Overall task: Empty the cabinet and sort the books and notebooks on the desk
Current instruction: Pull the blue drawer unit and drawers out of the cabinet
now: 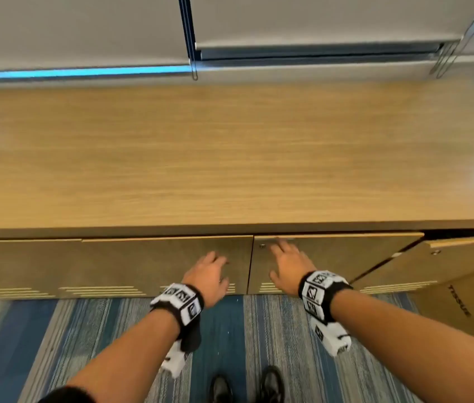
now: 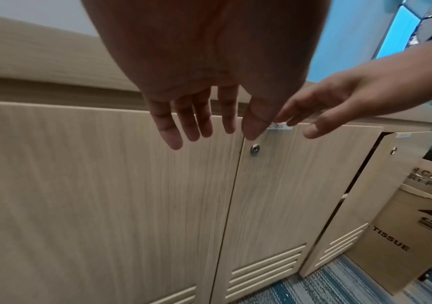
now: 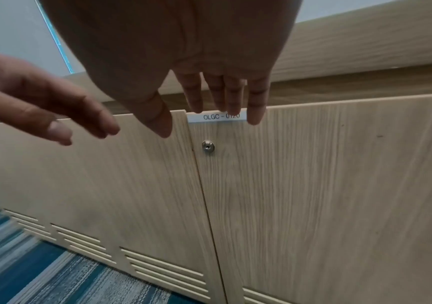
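reaching hands [image 1: 209, 274] before cabinet doors [image 1: 169, 263]

Two hands, left [image 1: 209, 276] and right [image 1: 288, 264]; four cabinet doors [image 1: 166, 263], one ajar right of the right hand; two locks [image 2: 255, 149]; one cardboard box [image 2: 402, 236].

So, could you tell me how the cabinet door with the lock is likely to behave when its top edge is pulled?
The door looks like a stiff board, so it should swing rather than flex. It has no handle, so the right hand may slip on the edge. The lock may hold it shut.
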The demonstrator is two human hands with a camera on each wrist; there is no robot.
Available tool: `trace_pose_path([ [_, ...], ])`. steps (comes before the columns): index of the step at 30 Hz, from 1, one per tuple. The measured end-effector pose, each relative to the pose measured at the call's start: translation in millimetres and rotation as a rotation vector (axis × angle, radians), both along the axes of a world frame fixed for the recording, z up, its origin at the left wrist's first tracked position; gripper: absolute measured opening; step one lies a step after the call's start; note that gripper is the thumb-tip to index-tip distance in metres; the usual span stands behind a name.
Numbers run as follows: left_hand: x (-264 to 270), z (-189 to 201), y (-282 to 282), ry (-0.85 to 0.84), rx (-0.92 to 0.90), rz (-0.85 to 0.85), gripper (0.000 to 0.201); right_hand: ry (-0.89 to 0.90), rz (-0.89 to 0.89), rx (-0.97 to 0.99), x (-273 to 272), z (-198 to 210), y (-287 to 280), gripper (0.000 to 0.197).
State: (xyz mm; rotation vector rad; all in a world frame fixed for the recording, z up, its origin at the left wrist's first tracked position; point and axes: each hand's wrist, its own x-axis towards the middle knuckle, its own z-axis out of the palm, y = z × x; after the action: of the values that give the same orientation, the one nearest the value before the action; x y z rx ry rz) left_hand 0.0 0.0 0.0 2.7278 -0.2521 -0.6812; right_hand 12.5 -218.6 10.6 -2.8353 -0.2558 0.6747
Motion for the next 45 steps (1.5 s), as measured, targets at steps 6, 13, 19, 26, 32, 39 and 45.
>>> trace_pose_path([
  [6,35.3,-0.9,-28.9,-0.062,0.117,-0.120,0.081,-0.014,0.049,-0.090,22.2,-13.0,2.7,0.080],
  [13,37.4,-15.3,-42.9,-0.134,0.200,-0.092,0.090,-0.035,0.023,-0.086,23.2,-18.8,2.5,0.086],
  [19,8.2,-17.1,-35.0,-0.226,0.209,-0.093,0.062,-0.096,0.048,-0.091,6.9,-23.9,1.2,0.079],
  [26,-78.4,-25.4,-1.8,-0.143,0.095,0.002,0.030,-0.232,-0.024,-0.063,-14.8,-32.5,3.8,0.047],
  [32,-132.1,-25.3,21.9,0.095,0.385,-0.025,0.033,-0.192,-0.012,-0.203,-22.6,-29.3,10.4,0.056],
  [39,-164.7,-35.1,62.1,0.211,0.719,0.060,0.053,-0.024,-0.048,-0.178,-39.9,-26.6,2.0,0.054],
  [45,-155.9,-35.2,93.0,0.242,0.703,0.266,0.058,0.188,-0.093,-0.345,-87.5,-40.9,-50.5,0.040],
])
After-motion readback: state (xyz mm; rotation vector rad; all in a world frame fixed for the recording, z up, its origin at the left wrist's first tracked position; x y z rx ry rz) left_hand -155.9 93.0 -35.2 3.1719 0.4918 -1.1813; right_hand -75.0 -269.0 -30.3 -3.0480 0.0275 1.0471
